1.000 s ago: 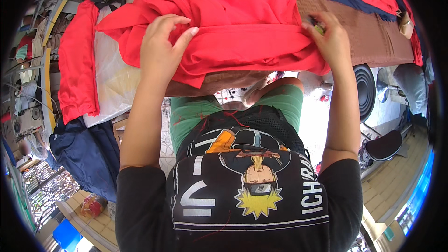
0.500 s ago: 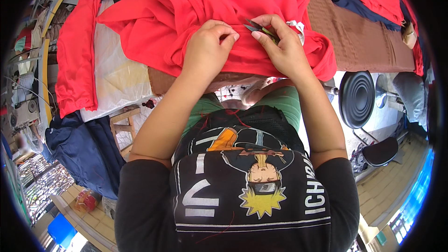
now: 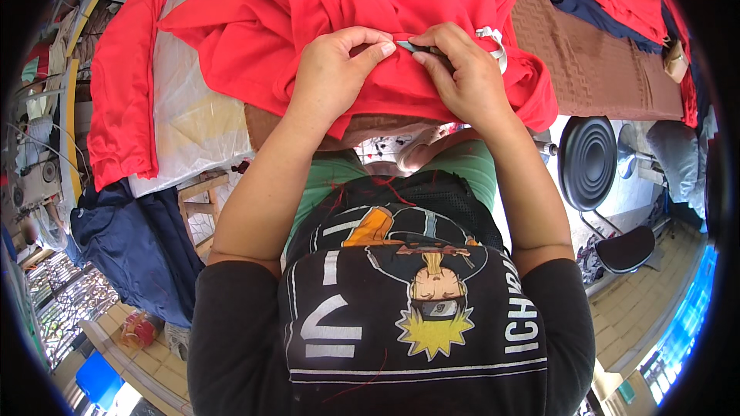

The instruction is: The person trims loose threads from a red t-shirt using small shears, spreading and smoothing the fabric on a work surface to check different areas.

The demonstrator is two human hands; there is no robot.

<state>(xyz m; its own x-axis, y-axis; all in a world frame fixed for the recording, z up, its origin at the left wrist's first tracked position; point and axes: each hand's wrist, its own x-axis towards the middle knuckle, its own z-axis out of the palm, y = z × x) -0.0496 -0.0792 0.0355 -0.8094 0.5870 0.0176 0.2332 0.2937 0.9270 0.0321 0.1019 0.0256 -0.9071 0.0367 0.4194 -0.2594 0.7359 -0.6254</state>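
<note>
A large heap of red fabric [image 3: 262, 38] lies over the table in front of me. My left hand [image 3: 331, 69] is closed in a pinch on the cloth's edge, thumb against forefinger. Close to its right, my right hand [image 3: 472, 77] grips a small pair of thread snips [image 3: 406, 45]. Only the snips' blades show clearly; they point left at the pinched spot, almost touching my left fingertips, and look closed together. Their handles are mostly covered by my fingers. A white strap or cord [image 3: 497, 46] lies on the red cloth beyond my right knuckles.
A brown cloth [image 3: 593, 69] covers the table's right side, with more red and navy garments at its far corner. Left are a hanging red piece [image 3: 127, 92], plastic-covered surface [image 3: 193, 123] and navy garment [image 3: 139, 250]. A round black stool [image 3: 588, 163] stands at right.
The snips' blades were spread apart and now look together, beside my left fingertips. My left hand has shifted slightly left, and a corner of red cloth now hangs below its wrist.
</note>
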